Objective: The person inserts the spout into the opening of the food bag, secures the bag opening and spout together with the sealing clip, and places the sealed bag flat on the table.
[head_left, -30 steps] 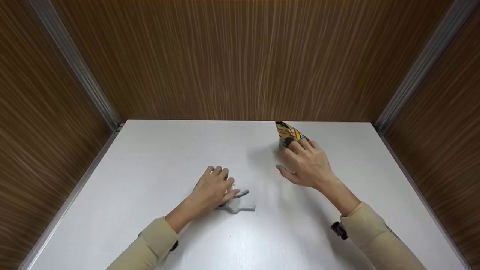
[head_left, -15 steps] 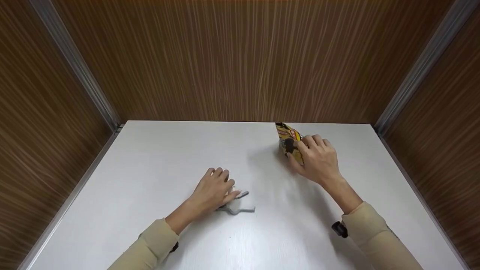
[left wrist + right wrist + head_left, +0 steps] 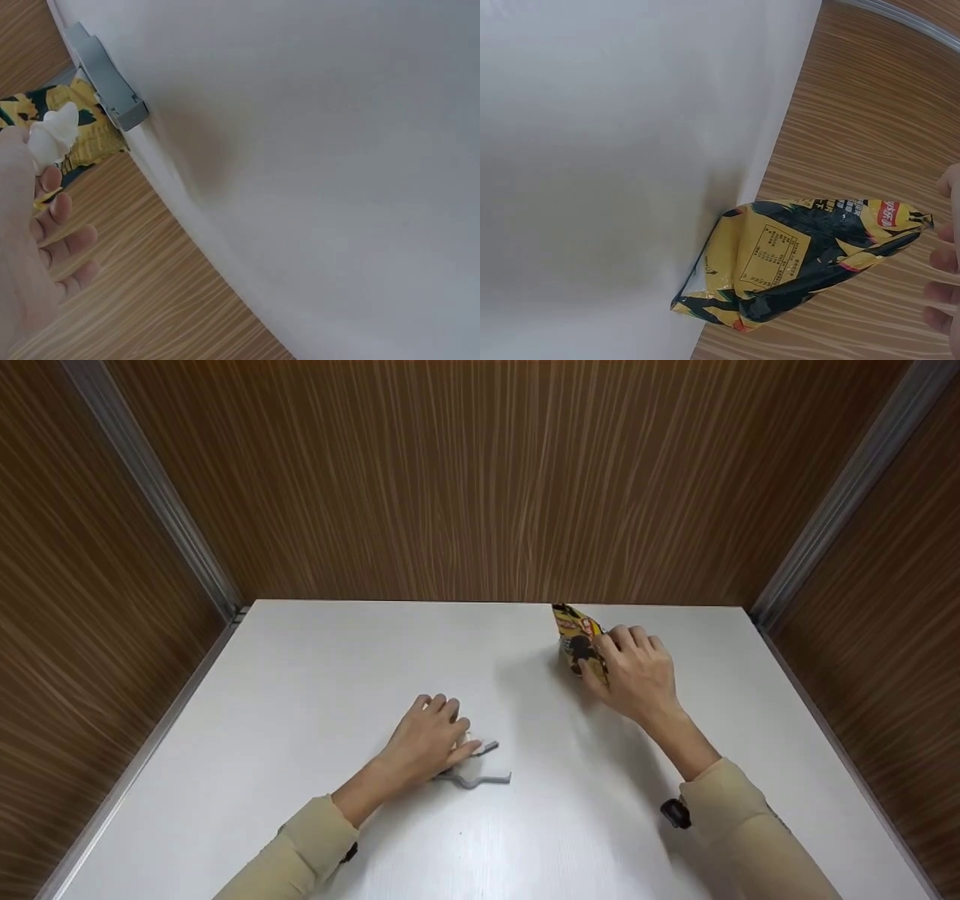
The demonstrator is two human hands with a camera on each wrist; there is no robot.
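Gripping a yellow and black snack bag [image 3: 577,641], the right hand [image 3: 636,675] sits at the far right of the white table [image 3: 315,675], close to the wood-grain back wall [image 3: 480,480]. Fingers curl over the bag's top edge and the thumb lies against its near side, so the bag is pinched between them. Bag stands upright on the table; right wrist view shows its printed back panel [image 3: 780,262] and its bottom edge touching the tabletop.

Left hand [image 3: 427,739] lies near the table's middle, palm down, fingers close together and bent over a small white lump [image 3: 469,765]. Left wrist view shows that lump [image 3: 52,135] held at the fingertips [image 3: 52,180]; how firmly, cannot tell. A grey clip [image 3: 480,776] lies on the table just to the right of this hand, touching the lump; one arm [image 3: 487,748] points toward the far right.

Hands are well apart. Beige sleeves [image 3: 315,847] cover both forearms.
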